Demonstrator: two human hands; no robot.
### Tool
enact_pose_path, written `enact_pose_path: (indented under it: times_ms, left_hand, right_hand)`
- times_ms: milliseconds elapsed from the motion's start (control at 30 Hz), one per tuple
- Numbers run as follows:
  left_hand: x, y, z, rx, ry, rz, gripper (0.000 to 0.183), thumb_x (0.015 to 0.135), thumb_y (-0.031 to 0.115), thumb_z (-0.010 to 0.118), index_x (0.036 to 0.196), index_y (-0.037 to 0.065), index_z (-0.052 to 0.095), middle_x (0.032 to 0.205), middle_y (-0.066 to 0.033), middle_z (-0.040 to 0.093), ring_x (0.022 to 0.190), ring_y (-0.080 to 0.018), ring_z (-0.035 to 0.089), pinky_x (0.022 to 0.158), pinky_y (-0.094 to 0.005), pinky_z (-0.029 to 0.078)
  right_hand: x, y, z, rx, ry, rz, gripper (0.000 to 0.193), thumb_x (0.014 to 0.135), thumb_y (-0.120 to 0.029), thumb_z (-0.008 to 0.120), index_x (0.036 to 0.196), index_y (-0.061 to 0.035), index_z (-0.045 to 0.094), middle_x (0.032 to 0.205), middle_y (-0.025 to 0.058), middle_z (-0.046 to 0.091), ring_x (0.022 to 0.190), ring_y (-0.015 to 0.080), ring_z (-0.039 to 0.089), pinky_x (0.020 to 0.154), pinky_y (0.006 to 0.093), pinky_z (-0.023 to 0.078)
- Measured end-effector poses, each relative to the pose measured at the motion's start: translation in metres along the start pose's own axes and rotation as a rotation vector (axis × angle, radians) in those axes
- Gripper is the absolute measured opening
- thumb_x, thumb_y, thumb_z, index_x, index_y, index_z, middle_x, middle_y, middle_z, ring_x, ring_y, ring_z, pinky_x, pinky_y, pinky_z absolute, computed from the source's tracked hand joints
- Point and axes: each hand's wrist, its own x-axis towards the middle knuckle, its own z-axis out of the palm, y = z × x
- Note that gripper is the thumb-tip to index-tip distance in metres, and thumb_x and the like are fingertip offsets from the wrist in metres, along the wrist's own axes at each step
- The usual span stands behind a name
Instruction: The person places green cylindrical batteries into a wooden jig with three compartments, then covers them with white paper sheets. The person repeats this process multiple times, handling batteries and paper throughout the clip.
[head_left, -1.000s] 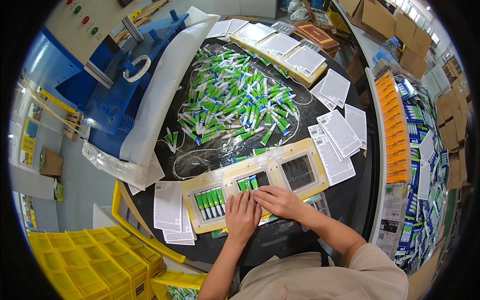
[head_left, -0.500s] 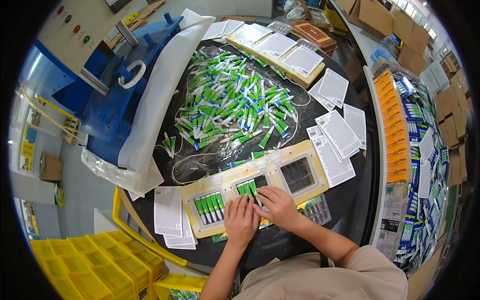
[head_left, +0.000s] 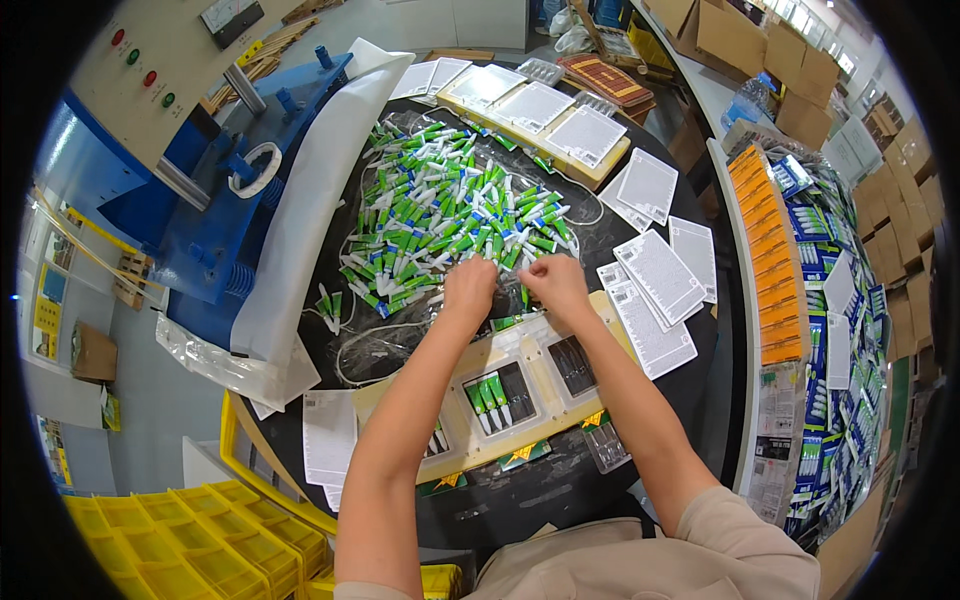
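Observation:
My left hand [head_left: 470, 287] is at the near edge of a heap of small green-and-white tubes [head_left: 430, 215], its fingers curled in. My right hand [head_left: 558, 285] is closed in a pinch just to the right, also at the heap's edge. What either one grips is hidden by the fingers. Under my forearms lies a long cream-yellow tray [head_left: 465, 360] with three windows. Several tubes [head_left: 489, 402] stand side by side in its middle window, at the left of that clear blister. My left forearm covers most of the left window; the right window's blister [head_left: 572, 366] shows no tubes.
Printed white cards [head_left: 663, 275] lie in stacks right of the heap. A second cream-yellow tray [head_left: 540, 110] with cards on it sits at the back. Blue press machinery [head_left: 215, 235] stands left, yellow crates [head_left: 190, 540] lower left, and packed blister cards [head_left: 835, 400] fill the far right.
Both hands have left the tray's middle window and reached forward to the near edge of the tube heap. The tubes in that window are now uncovered.

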Motion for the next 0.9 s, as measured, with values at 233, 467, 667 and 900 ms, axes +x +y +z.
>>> enact_pose_path:
  times_ms: [233, 467, 667, 900]
  left_hand:
    - [-0.051, 0.004, -0.026, -0.386, 0.258, -0.048, 0.016, 0.086, 0.007, 0.070, 0.101, 0.004, 0.074, 0.100, -0.0158, 0.073, 0.084, -0.0306, 0.072, 0.070, -0.0413, 0.058]
    - [-0.176, 0.051, -0.062, -0.723, 0.471, -0.050, 0.028, 0.085, -0.004, 0.071, 0.111, 0.004, 0.071, 0.112, -0.0136, 0.073, 0.100, -0.0292, 0.071, 0.085, -0.0372, 0.057]
    - [-0.203, 0.101, -0.033, -0.146, 0.365, 0.242, 0.034, 0.084, 0.007, 0.065, 0.118, 0.005, 0.068, 0.122, -0.0115, 0.069, 0.111, -0.0273, 0.067, 0.097, -0.0407, 0.052]
    - [-0.204, 0.105, 0.002, -0.104, 0.330, 0.186, 0.034, 0.089, 0.012, 0.063, 0.120, 0.000, 0.066, 0.128, -0.0137, 0.066, 0.120, -0.0271, 0.062, 0.107, -0.0427, 0.047]
  right_hand:
    - [-0.139, -0.011, -0.043, -0.275, -0.146, -1.135, 0.034, 0.080, -0.008, 0.064, 0.110, 0.0064, 0.069, 0.119, 0.0168, 0.068, 0.104, 0.0273, 0.067, 0.090, 0.0343, 0.058]
    - [-0.130, 0.002, -0.023, -0.239, -0.210, -1.052, 0.030, 0.083, -0.010, 0.064, 0.111, -0.0019, 0.070, 0.118, 0.0131, 0.069, 0.112, 0.0250, 0.064, 0.094, 0.0373, 0.053]
    - [-0.018, 0.006, -0.029, -0.308, -0.012, -0.541, 0.014, 0.085, -0.010, 0.070, 0.099, -0.0066, 0.073, 0.094, 0.0109, 0.074, 0.084, 0.0340, 0.069, 0.074, 0.0443, 0.056]
    - [0.046, -0.022, 0.015, -0.545, -0.814, -0.207, 0.040, 0.066, -0.037, 0.087, 0.096, -0.0126, 0.078, 0.103, 0.0097, 0.077, 0.095, 0.0316, 0.074, 0.078, 0.0435, 0.059]
